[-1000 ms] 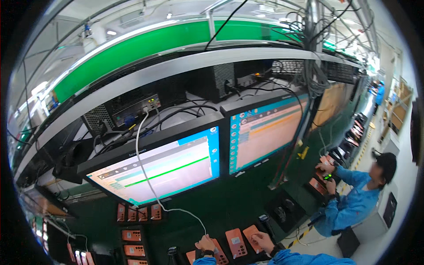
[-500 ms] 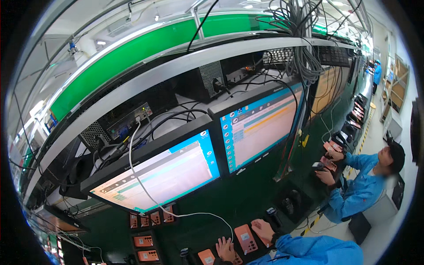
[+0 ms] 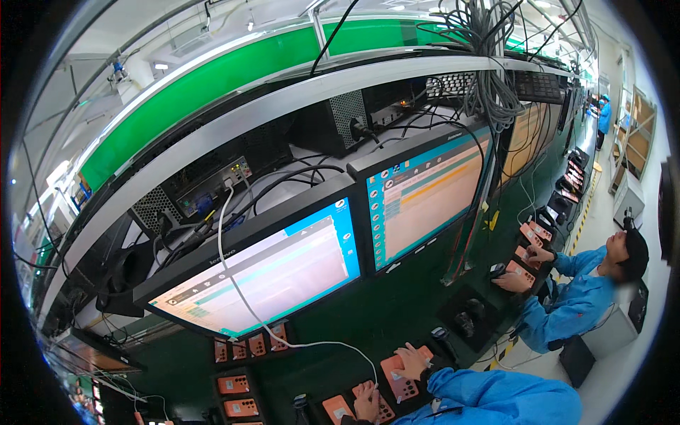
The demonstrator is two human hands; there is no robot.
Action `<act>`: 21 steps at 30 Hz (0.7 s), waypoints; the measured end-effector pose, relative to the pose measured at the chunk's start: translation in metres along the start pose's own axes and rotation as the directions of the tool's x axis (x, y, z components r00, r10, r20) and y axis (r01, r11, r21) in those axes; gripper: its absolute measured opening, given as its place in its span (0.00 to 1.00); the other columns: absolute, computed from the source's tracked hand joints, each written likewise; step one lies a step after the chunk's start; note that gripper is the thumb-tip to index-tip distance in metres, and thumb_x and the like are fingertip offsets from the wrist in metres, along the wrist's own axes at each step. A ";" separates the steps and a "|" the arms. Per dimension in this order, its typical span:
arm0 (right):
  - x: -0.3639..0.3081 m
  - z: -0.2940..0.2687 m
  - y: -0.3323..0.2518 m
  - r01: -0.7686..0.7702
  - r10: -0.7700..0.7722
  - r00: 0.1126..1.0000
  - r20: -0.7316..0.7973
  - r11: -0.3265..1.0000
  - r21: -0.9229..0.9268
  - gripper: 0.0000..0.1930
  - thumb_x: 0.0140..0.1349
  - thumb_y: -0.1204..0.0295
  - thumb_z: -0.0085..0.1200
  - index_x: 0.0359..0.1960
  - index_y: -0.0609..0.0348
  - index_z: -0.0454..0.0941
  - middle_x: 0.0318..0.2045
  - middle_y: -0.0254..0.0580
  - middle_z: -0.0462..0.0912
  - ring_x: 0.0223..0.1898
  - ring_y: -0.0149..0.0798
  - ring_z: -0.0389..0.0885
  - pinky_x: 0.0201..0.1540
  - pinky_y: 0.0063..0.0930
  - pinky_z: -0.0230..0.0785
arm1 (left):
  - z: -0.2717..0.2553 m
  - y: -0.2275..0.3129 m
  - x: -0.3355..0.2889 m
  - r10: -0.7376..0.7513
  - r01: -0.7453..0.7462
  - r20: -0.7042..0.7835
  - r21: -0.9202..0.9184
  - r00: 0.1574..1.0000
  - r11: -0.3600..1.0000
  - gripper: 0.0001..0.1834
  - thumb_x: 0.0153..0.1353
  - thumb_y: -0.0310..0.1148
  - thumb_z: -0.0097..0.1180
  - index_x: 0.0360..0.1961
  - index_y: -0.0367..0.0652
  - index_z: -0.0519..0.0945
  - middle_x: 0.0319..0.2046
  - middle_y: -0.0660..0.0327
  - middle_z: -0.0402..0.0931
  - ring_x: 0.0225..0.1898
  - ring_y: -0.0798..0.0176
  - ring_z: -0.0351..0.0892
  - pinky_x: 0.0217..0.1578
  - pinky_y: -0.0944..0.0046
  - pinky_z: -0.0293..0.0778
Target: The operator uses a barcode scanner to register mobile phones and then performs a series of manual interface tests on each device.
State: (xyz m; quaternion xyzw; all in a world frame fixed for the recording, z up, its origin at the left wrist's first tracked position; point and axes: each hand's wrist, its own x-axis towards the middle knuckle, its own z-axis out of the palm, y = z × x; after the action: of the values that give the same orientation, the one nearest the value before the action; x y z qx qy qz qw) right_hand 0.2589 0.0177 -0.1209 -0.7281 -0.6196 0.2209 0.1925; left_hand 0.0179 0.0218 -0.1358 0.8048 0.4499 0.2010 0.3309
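Observation:
Two orange phones lie beneath or beside my hands at the table's front. My left hand (image 3: 366, 402) rests over the edge of one phone (image 3: 384, 410), fingers stretched out and close together. Another orange phone (image 3: 336, 409) with a pale label lies just left of it. My right hand (image 3: 410, 363) reaches across a larger-looking orange phone (image 3: 402, 388), its camera lenses toward me. Those fingers lie extended over the phone's back, and part of it is hidden. Orange also shows on the far side of this hand.
Two monitors (image 3: 262, 273) stand behind the hands, with a white cable (image 3: 312, 345) hanging down to the table. Trays of orange phones (image 3: 234, 384) sit at left. A black handheld scanner (image 3: 443, 341) stands right of my hand. A co-worker (image 3: 581, 283) handles phones farther right.
My right hand has moved left and away from me, onto the phone it was beside. My left hand stays near its phone, fingers less spread. The co-worker's hands have shifted.

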 end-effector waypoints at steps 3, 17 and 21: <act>0.004 -0.002 0.001 0.070 -0.070 0.998 0.011 0.997 -0.018 0.38 0.49 0.51 0.62 0.59 0.60 0.67 0.59 0.52 0.68 0.66 0.58 0.54 0.69 0.46 0.47 | -0.009 0.006 0.008 -0.045 0.045 0.052 -0.005 0.998 0.999 0.19 0.68 0.38 0.39 0.54 0.42 0.73 0.58 0.51 0.68 0.60 0.43 0.61 0.61 0.49 0.59; -0.003 -0.003 0.000 0.050 -0.051 0.998 -0.031 0.998 -0.029 0.37 0.50 0.49 0.61 0.58 0.56 0.67 0.60 0.49 0.67 0.67 0.57 0.53 0.67 0.47 0.50 | 0.000 -0.015 0.006 -0.025 0.019 0.084 0.066 0.996 0.998 0.19 0.65 0.34 0.41 0.56 0.45 0.72 0.58 0.51 0.68 0.60 0.41 0.62 0.57 0.51 0.65; -0.002 -0.003 0.002 0.064 -0.065 0.998 -0.028 0.997 -0.034 0.37 0.50 0.49 0.61 0.58 0.57 0.67 0.61 0.49 0.66 0.67 0.58 0.53 0.67 0.47 0.50 | 0.002 -0.016 0.009 -0.072 0.059 0.123 0.108 0.990 0.992 0.19 0.64 0.32 0.43 0.56 0.43 0.71 0.57 0.49 0.68 0.59 0.41 0.63 0.56 0.51 0.67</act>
State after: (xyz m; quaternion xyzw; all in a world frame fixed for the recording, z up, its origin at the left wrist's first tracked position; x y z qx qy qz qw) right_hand 0.2620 0.0158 -0.1190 -0.7141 -0.6434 0.1938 0.1963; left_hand 0.0140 0.0346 -0.1482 0.8167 0.4642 0.1150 0.3229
